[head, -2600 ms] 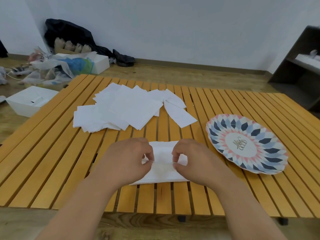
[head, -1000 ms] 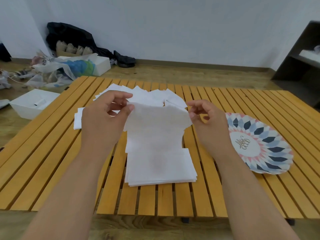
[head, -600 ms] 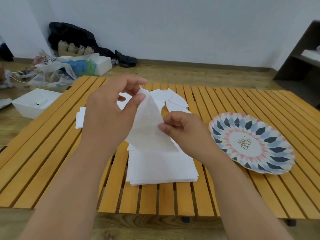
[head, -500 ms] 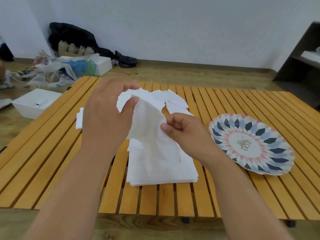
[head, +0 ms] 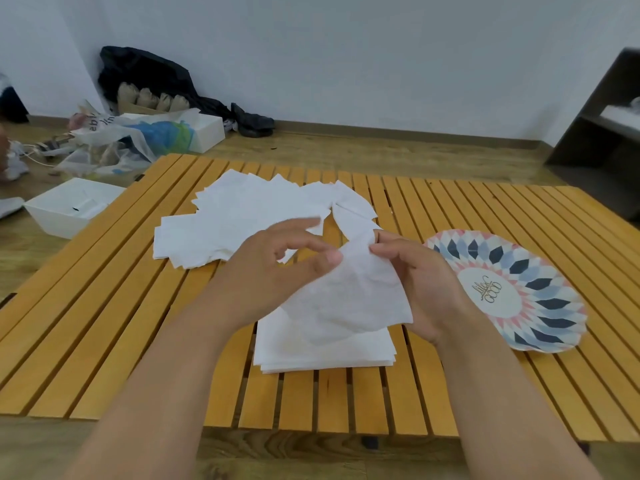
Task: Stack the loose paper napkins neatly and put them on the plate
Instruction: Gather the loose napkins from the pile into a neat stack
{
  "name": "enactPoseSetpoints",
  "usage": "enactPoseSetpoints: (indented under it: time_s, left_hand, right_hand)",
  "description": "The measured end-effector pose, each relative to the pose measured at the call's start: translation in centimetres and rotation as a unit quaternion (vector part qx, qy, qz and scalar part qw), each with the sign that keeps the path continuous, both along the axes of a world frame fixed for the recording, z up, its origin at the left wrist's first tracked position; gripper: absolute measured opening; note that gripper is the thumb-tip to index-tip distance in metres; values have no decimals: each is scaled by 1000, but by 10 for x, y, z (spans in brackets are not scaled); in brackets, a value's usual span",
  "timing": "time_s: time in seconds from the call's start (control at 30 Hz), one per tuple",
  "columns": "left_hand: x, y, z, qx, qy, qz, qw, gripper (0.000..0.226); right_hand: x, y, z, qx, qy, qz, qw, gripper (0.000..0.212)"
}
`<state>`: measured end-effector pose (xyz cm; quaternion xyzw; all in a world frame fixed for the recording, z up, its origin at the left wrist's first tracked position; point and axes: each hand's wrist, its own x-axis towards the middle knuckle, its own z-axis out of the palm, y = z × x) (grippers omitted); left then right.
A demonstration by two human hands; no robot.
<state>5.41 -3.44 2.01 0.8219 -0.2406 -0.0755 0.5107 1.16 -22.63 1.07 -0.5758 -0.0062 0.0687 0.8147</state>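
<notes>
While it was held just above the far part of the stack [head: 322, 355], a single napkin [head: 356, 292] was kept crumpled between both hands. Its upper left edge was pinched by the left hand [head: 277, 271], with the thumb laid on the paper, the index finger stretched free above it and the other fingers curled. Its top corner was gripped by the bent fingertips of the right hand [head: 422, 282], and its right side was draped against that palm. Compared with half a second earlier, the napkin had been lowered and drawn closer over the stack, and the left hand had been dropped away from the loose napkins [head: 242, 216], so more of them was uncovered.

The stack had been left where it was, squared, near the middle of the table's near edge. The loose napkins were spread overlapping toward the far edge, left of centre. The patterned plate [head: 540, 306] was seen unmoved toward the right edge, apart from the stack, with no napkin on it.

Beyond the slatted wooden table [head: 104, 306], a white box [head: 69, 206], plastic bags [head: 138, 140] and a black bag [head: 145, 74] were seen on the floor at the left, and a dark shelf [head: 602, 133] at the right.
</notes>
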Motion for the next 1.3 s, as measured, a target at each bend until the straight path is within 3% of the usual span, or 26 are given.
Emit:
enactPoseSetpoints:
  time_s: [0.1, 0.23, 0.37, 0.47, 0.57, 0.67, 0.77, 0.83, 1.17, 1.3]
  left_hand:
    - [-2, -2, -1, 11, 14, -12, 1000, 38]
    - [-2, -4, -3, 19, -3, 19, 1000, 6]
    - [0, -1, -4, -9, -9, 10, 1000, 18]
    - [2, 0, -4, -29, 7, -18, 999, 20]
    - [7, 0, -12, -45, 26, -18, 998, 23]
    - [18, 3, -34, 4, 32, 32, 999, 21]
    - [24, 10, -60, 209, -13, 54, 976, 19]
    - [24, 10, -72, 263, -26, 50, 963, 29]
    - [25, -5, -84, 279, -162, 115, 939, 26]
    - [10, -2, -66, 219, -304, 117, 920, 24]
  right_hand:
    - [1, -1, 0, -1, 4, -27, 1000, 11]
    - [1, -3, -2, -31, -1, -57, 998, 14]
    - [7, -1, -10, -152, -10, -102, 983, 35]
    - [7, -1, -13, -155, 2, -65, 986, 46]
    - [1, 1, -12, -138, 23, -13, 990, 35]
    - [5, -4, -19, -167, 35, -125, 977, 20]
    - [10, -20, -21, -172, 54, -272, 945, 6]
    - [8, -29, -21, -151, 58, -324, 932, 6]
    - [0, -38, -16, -97, 47, -368, 924, 13]
    - [-3, -41, -9, -65, 38, -377, 923, 14]
